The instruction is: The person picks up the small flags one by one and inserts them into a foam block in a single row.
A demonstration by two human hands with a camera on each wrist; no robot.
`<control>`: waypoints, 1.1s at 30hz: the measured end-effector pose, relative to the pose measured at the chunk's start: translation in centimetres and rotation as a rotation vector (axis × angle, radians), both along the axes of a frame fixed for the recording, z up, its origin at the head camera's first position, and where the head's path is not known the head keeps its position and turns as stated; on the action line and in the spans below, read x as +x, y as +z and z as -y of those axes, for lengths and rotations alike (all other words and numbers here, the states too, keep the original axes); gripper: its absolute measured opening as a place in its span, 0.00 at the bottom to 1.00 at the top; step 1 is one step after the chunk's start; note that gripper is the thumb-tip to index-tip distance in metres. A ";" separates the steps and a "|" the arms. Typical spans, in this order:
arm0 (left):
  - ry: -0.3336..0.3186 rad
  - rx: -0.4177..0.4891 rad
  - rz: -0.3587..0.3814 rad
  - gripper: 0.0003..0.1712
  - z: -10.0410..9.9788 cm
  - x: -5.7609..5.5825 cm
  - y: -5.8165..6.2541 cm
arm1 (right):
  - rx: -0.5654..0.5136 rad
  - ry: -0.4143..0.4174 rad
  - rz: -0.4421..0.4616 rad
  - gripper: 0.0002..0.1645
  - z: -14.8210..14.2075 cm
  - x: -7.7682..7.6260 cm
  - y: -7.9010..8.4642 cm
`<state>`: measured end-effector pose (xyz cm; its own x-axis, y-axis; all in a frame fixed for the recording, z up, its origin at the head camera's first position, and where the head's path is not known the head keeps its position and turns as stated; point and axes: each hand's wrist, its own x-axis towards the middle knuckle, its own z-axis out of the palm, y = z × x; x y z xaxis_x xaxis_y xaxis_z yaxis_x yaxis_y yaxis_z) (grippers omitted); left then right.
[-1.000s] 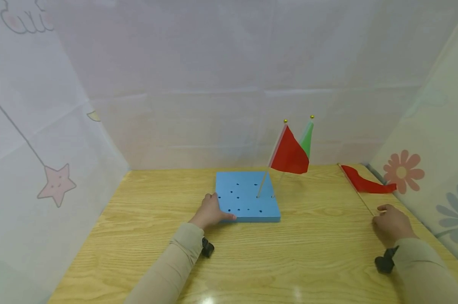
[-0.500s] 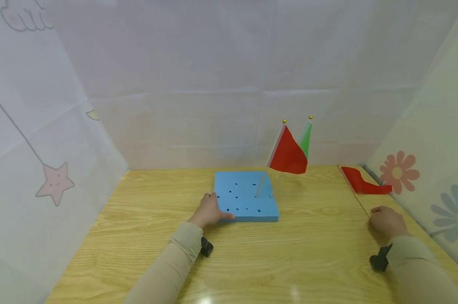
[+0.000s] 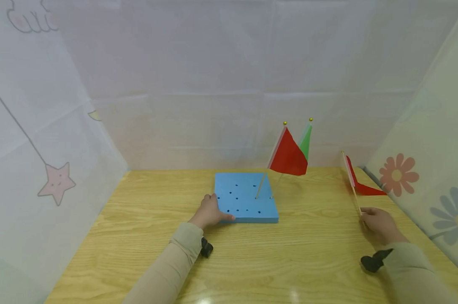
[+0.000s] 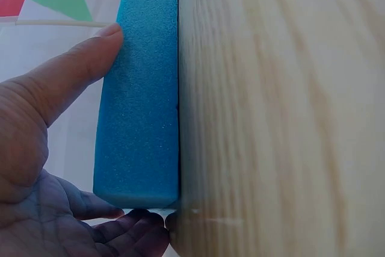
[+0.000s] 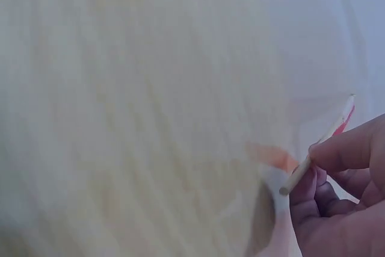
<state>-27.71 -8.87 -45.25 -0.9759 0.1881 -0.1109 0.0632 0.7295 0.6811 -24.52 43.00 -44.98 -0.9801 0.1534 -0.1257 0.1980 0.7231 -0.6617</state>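
Observation:
In the head view, a blue foam board [image 3: 223, 183] with several small holes lies on the table. My left hand [image 3: 209, 211] grips its near left corner; the left wrist view shows the thumb [image 4: 90, 58] along the board's edge and fingers curled at the side. A red flag [image 3: 288, 156] and a green flag [image 3: 307, 143] stand tilted in holes on the board's right side. At the right, my right hand [image 3: 380, 224] pinches the lower end of another red flag [image 3: 362, 189], its gold tip raised. The right wrist view shows the wooden stick [image 5: 299, 174] between thumb and fingers.
The board and both hands are over a wood-grain table [image 3: 308, 261]. A pale cloth backdrop [image 3: 198, 126] rises behind it and at both sides, printed with a pink star [image 3: 57, 182] and flowers. A black camera [image 3: 375, 261] sits on the right wrist.
The right hand has moved left with the pinched red flag, whose tip has risen off the table and whose stick is now steeper. The left hand and board stay put.

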 end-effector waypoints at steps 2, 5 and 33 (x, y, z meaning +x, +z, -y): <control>-0.001 -0.005 0.000 0.67 0.0 0.0 0.0 | -0.087 -0.010 -0.002 0.32 0.9 -0.1 0.1; -0.001 -0.012 -0.001 0.67 0.0 -0.1 -0.1 | -0.221 -0.002 -0.004 0.33 2.3 -0.3 0.5; -0.010 -0.027 -0.001 0.66 0.0 -0.2 0.0 | -0.469 0.067 -0.252 0.26 10.7 0.5 2.2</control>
<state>-27.95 -8.87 -45.24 -0.9741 0.1949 -0.1148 0.0716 0.7471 0.6609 -24.04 32.31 -42.79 -0.9945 0.0735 0.0748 -0.0451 0.3443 -0.9378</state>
